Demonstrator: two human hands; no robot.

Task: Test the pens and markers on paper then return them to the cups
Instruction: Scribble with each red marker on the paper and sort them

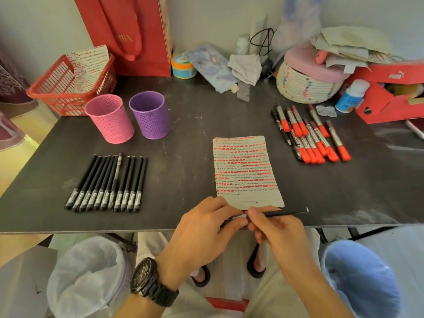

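Dark grey tabletop (183,138) fills the view, and both hands meet over the middle of its near edge. The left hand (202,235), with a black wristwatch (149,281) on its wrist, reaches in from the lower left, its fingers curled round the labelled end of a slim black pen (282,213). The right hand (280,232) comes in from the lower right and pinches the same pen's barrel between thumb and forefinger, touching the left fingertips. The pen lies almost level along the near edge, its free end pointing right past the right hand.

Just beyond the hands lies a sheet of lined paper (245,171), covered in rows of red and dark test marks, its near edge touching the fingers. Well to the left, a neat row of black pens (110,184) lies side by side on the tabletop. Toward the right edge, farther back, a loose cluster of grey markers with red caps (314,138) lies. Near the far left stand a pink perforated cup (110,119) and a purple perforated cup (150,115), upright, just beside each other. A red plastic basket (68,88) sits at the far left corner.
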